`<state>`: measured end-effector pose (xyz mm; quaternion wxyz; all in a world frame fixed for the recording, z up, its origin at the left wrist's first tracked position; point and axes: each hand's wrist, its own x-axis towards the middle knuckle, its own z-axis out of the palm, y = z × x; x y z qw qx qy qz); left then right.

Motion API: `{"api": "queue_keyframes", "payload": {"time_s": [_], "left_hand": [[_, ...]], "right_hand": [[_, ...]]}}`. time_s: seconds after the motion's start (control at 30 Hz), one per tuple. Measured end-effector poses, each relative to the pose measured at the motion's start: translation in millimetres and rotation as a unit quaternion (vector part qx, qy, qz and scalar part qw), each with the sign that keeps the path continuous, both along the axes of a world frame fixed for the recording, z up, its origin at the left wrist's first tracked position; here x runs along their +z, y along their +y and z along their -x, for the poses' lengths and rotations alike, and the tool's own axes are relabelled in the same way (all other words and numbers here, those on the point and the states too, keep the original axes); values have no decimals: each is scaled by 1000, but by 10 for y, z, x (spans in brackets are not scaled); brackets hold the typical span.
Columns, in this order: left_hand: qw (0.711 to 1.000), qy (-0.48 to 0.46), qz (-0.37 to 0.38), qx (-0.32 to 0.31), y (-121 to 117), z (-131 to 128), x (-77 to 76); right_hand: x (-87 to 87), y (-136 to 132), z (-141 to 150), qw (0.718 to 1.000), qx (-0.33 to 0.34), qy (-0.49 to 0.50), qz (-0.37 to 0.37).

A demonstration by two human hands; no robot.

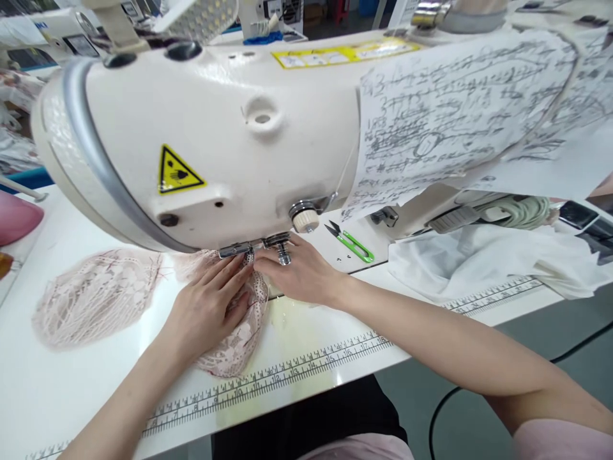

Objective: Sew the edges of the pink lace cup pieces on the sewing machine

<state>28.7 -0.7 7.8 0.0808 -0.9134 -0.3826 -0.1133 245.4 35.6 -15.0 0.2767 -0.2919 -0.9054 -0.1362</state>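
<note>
A pale pink lace piece point(239, 348) lies under the head of a white sewing machine point(230, 147), by the presser foot area. My left hand point(211, 306) rests flat on this lace, its fingers stretched toward the needle area. On the other side, my right hand point(301, 268) has its fingers closed at the lace edge, close to the needle; the machine head partly hides the fingertips. The needle itself is hidden. Another pale pink lace piece point(96, 297) lies flat on the table to the left.
Green thread snips point(352, 243) lie right of my right hand. White cloth point(440, 262) is bunched farther right, near a coiled pale green cord point(517, 207). A printed ruler strip point(287, 377) runs along the table's front edge. Handwritten paper point(445, 115) covers part of the machine arm.
</note>
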Motion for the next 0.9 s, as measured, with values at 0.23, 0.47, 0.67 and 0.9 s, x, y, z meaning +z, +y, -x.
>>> {"api": "queue_keyframes", "payload": {"time_s": [0.23, 0.47, 0.67, 0.9], "left_hand": [[990, 21, -75, -118, -375, 94, 418], [970, 112, -104, -188, -932, 300, 248], [995, 20, -59, -74, -1067, 262, 177], [969, -123, 157, 146, -897, 278, 494]], "right_hand": [[39, -24, -64, 987, 145, -32, 66], [59, -10, -72, 973, 187, -56, 124], [50, -1, -58, 969, 186, -22, 159], [8, 14, -39, 964, 186, 37, 187]]}}
